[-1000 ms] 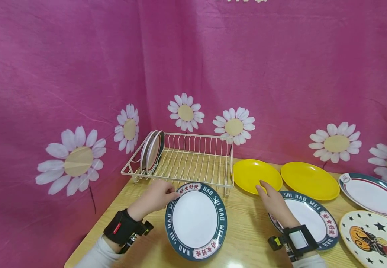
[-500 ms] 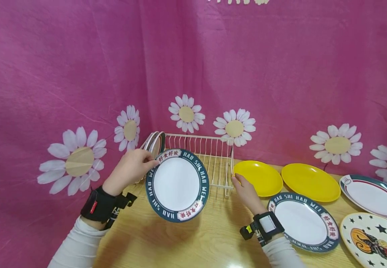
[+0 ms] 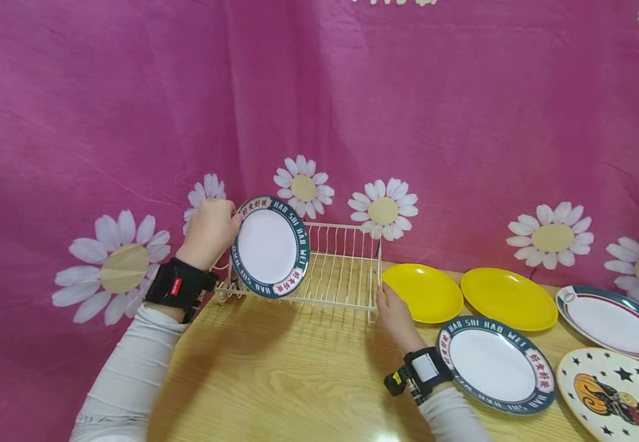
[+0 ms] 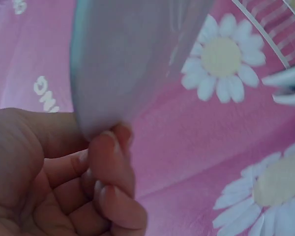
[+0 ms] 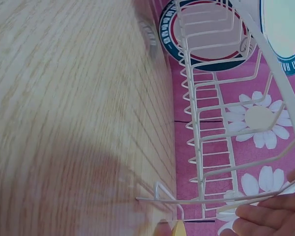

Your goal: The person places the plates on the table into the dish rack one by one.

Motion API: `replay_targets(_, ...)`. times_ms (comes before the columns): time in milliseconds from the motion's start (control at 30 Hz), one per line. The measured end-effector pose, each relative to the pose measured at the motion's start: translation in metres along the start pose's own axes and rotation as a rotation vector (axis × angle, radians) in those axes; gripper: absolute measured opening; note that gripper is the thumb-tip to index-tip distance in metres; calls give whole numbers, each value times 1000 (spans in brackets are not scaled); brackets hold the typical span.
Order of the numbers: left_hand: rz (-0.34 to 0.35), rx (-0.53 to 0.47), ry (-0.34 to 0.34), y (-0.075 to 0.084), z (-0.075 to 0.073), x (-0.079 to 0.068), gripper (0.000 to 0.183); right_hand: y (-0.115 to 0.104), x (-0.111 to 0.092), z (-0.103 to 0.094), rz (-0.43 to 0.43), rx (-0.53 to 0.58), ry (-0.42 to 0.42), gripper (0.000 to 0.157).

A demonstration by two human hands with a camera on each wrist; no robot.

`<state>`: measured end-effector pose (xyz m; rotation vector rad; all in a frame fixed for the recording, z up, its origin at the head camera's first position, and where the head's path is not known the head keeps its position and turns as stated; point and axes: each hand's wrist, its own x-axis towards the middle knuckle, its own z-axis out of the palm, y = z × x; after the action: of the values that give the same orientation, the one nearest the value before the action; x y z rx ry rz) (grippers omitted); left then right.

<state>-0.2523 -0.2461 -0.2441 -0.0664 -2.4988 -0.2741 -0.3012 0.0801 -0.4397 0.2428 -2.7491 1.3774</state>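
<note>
My left hand [image 3: 211, 230] pinches the upper left rim of a round white plate [image 3: 268, 248] with a dark teal lettered border. The plate is tilted up, face toward me, overlapping the left end of the cream wire dish rack [image 3: 341, 258] in the head view. In the left wrist view, thumb and curled fingers [image 4: 110, 157] grip its edge. At the rack's right front corner, my right hand [image 3: 396, 316] holds the end wire, with fingers [image 5: 265, 216] outside it. A plate with a red ring [image 5: 206, 37] stands in the rack; the held plate hides it in the head view.
Two yellow plates [image 3: 424, 293] lie right of the rack on the wooden table [image 3: 275, 380]. Nearby are another teal-lettered plate [image 3: 496, 365], a red-ringed plate [image 3: 617, 322] and a star-patterned plate [image 3: 620, 393]. A pink flowered cloth [image 3: 463, 123] hangs behind and to the left.
My left hand has lifted the plate up and leftward, from in front of the rack to over its left end. My right hand has moved left from above the plates to the rack's corner.
</note>
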Motion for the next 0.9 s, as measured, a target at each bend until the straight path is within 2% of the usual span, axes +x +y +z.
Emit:
replay_targets(133, -12, 46, 70, -2, 6, 12, 23, 1, -1, 2, -6, 2, 6, 52)
replay_targets(333, 21, 138, 135, 2, 21, 26, 26, 1, -1, 4, -36, 2, 36, 50)
replay_targets(433, 56, 211, 149, 6, 31, 30, 23, 1, -1, 4, -35, 9, 37, 50)
replay_targets(667, 204, 374, 185, 11, 61, 37, 26, 0, -1, 5, -17, 17, 43, 50)
replay_targets(900, 252, 403, 184, 7, 88, 36, 25, 1, 0, 7, -18, 24, 55, 49)
